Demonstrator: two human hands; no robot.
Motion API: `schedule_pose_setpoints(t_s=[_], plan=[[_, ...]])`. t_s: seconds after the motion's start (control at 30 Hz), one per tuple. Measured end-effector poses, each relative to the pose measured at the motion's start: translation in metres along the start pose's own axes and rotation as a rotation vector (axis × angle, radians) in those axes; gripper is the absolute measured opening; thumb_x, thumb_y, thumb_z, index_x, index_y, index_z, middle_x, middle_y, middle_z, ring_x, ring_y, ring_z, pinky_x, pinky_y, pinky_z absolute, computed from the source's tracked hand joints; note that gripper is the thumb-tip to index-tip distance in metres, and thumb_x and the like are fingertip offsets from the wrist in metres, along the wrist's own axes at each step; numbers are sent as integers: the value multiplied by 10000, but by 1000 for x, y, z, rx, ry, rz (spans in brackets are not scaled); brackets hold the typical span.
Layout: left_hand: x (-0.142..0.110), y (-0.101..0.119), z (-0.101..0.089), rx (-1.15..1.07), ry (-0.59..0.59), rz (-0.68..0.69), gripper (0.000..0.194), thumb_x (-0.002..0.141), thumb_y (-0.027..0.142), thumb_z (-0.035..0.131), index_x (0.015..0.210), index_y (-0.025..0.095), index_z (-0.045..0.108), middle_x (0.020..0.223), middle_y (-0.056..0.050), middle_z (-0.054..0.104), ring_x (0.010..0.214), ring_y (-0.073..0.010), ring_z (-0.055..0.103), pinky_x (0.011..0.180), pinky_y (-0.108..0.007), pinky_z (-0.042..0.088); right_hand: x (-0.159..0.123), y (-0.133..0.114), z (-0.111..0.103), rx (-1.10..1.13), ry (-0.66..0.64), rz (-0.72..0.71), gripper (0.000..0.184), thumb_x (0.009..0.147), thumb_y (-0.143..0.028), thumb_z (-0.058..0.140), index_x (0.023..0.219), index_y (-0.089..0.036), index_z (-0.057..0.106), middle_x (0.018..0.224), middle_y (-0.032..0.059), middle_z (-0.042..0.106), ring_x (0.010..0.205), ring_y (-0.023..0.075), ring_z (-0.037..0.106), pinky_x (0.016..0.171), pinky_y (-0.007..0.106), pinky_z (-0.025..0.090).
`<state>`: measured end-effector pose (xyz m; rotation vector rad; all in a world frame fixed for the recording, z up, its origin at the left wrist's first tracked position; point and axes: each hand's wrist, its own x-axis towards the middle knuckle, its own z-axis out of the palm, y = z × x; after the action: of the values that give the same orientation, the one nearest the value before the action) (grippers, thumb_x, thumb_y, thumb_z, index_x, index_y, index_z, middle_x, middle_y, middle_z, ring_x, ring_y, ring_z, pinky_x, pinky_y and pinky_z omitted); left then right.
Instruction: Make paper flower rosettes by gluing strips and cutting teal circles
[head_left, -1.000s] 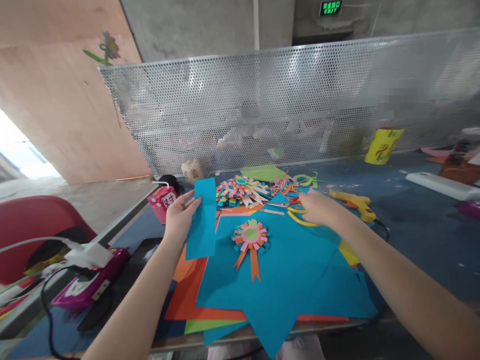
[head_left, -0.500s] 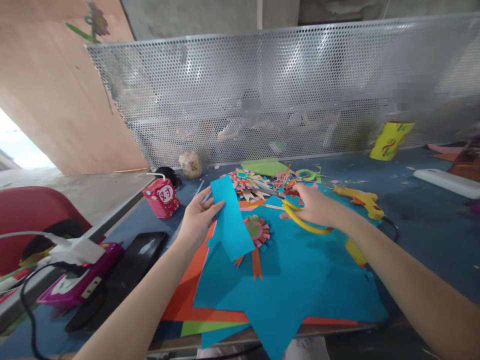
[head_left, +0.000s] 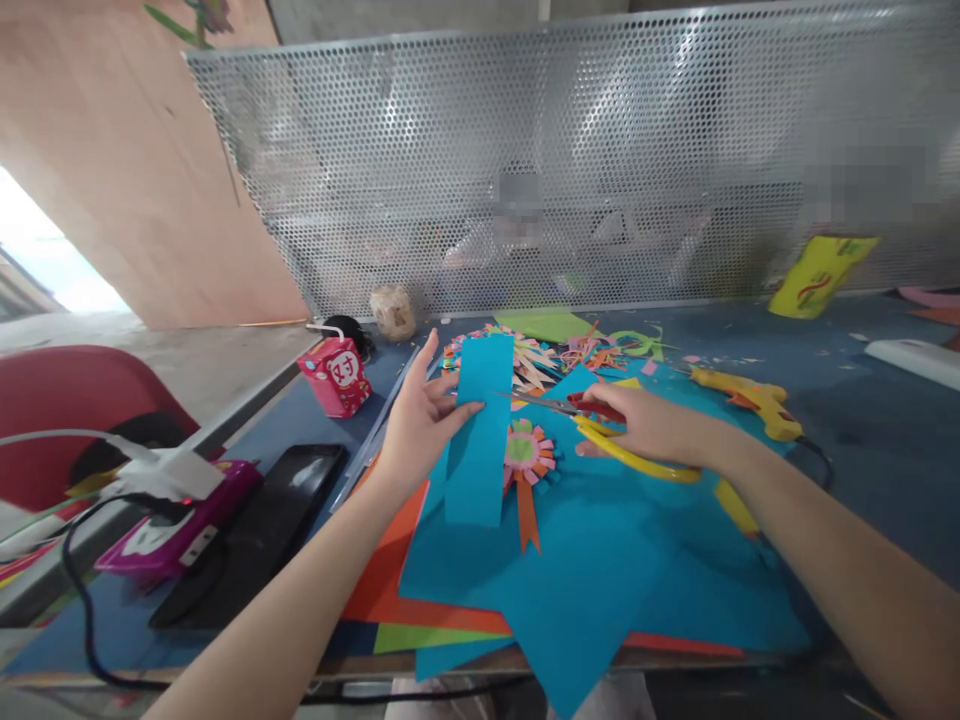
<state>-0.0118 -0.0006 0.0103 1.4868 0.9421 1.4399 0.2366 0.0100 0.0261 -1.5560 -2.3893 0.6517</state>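
My left hand (head_left: 424, 415) pinches the left edge of a blue paper strip (head_left: 480, 470), which stands roughly upright above the larger blue sheets. In my right hand (head_left: 637, 420) are scissors (head_left: 637, 462) with yellow and red handles. Their blades point left and reach the strip's right side near its upper half; whether they bite into the paper I cannot tell. Just right of the strip lies a paper rosette (head_left: 527, 450) with a green centre, pink and blue fringe and an orange tail. Large blue paper (head_left: 600, 570) spreads beneath both hands.
Behind lie fringed paper pieces (head_left: 529, 360) and green paper (head_left: 544, 323). A yellow glue gun (head_left: 750, 400) rests at the right. Leftward are a red drink box (head_left: 337, 378), a black phone (head_left: 251, 535) and a purple power strip (head_left: 176, 530). A perforated metal screen (head_left: 450, 150) borders the table.
The blue strip has turned from slanted to nearly upright. The scissors have come round to point at its right side, their blades now meeting it. The view has shifted slightly.
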Motion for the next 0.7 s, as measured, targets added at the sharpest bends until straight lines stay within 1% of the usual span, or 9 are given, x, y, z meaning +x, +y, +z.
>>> schedule_pose_setpoints(t_s=[0.1,0.23,0.33,0.5,0.6,0.7], plan=[[-2,0,1,6,-84,1,962,678,181,691,1403,278,66,1092,-101,634,892,-245,650,714,-350,570,1,2,0,14,-2,-16,488,679,-572,576,1024,-236,501,1077,51,572,930,236,546,719,311,436],[-3,-1,0,9,-160,-22,964,691,165,679,1403,285,41,1191,-115,580,958,-247,626,744,-333,566,2,6,0,-39,-24,-6,465,686,-588,554,978,-227,521,979,50,587,843,227,549,683,320,426],[-2,-2,-1,6,-153,-32,972,686,175,685,1401,296,38,1209,-113,569,928,-242,639,726,-329,572,1,8,-1,-45,-24,-16,440,690,-570,555,964,-229,517,947,42,578,806,214,537,659,313,415],[0,-3,-1,6,-111,-9,980,677,191,695,1401,283,42,1112,-92,628,867,-228,658,693,-332,578,1,6,-2,-45,-55,-41,405,701,-584,535,851,-209,493,843,30,557,739,193,508,615,296,386],[-1,-3,-2,10,-102,-18,977,669,182,702,1400,282,61,1133,-96,616,856,-222,661,690,-325,579,1,3,-1,-51,-67,-36,394,705,-580,532,821,-208,474,815,24,541,694,176,487,580,281,360],[-2,-4,-1,-6,-118,-26,968,676,162,695,1399,286,63,1159,-100,603,862,-216,660,692,-308,579,1,2,-1,-74,-73,-41,406,709,-604,514,766,-206,451,762,11,518,643,156,458,550,270,330]])
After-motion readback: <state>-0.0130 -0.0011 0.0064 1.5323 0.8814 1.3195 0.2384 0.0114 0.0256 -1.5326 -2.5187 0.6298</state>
